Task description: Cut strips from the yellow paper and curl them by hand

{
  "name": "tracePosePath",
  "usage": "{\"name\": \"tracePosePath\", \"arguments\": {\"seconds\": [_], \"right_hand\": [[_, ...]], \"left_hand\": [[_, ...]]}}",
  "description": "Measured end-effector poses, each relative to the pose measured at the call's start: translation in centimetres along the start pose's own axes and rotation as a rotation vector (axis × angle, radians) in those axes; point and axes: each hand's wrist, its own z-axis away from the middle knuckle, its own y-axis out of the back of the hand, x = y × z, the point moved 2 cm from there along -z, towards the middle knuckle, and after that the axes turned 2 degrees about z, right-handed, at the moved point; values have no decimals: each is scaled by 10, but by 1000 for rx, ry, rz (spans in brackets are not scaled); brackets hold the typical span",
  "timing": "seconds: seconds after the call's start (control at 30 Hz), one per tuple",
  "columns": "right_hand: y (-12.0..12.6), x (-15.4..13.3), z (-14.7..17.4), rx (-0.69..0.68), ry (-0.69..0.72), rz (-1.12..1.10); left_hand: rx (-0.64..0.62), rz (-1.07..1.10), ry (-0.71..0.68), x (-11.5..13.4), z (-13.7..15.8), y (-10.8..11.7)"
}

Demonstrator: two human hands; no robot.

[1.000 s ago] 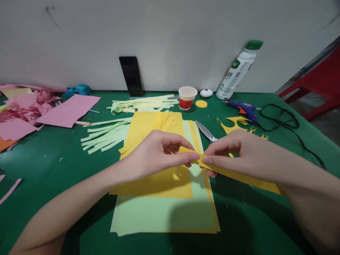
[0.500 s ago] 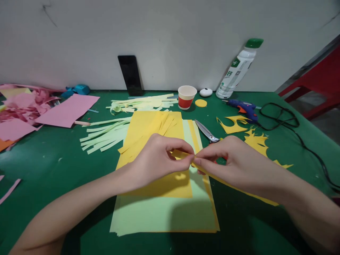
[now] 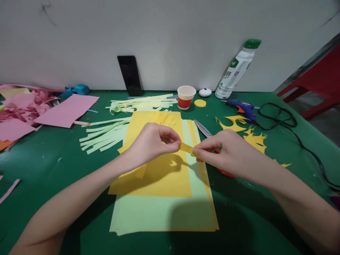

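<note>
A narrow yellow paper strip (image 3: 186,148) is stretched between my two hands. My left hand (image 3: 156,141) pinches it at one side, thumb against fingers, and my right hand (image 3: 221,150) pinches it a short way to the right. Both hands are held over a yellow paper sheet (image 3: 164,187), which lies on a stack of pale green paper (image 3: 159,214). Cut yellow strips (image 3: 166,118) rest on the sheet, partly hidden behind my left hand. Scissors (image 3: 202,128) lie just beyond my right hand, which covers part of them.
Green paper strips (image 3: 108,136) and pink paper (image 3: 67,111) lie to the left. A paper cup (image 3: 186,97), a phone (image 3: 130,75) and a bottle (image 3: 236,72) stand along the wall. At the right are a glue gun (image 3: 243,108) with its black cord and yellow scraps (image 3: 255,140).
My left hand has moved left and slightly up along the strip, so a short length now shows between my hands. The strip's tail at the lower right is no longer seen.
</note>
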Motion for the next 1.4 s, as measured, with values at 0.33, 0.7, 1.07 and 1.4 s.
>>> {"name": "tracePosePath", "arguments": {"seconds": [0.33, 0.7, 1.07, 1.4], "right_hand": [[5, 15, -6, -48, 41, -88], [-2, 8, -13, 85, 51, -365], [-2, 13, -14, -47, -15, -476], [11, 22, -10, -120, -72, -545]], "left_hand": [[-87, 17, -131, -8, -4, 2], [-120, -109, -222, -4, 10, -20], [-246, 226, 137, 4, 4, 5], [-192, 317, 177, -12, -8, 38]]}}
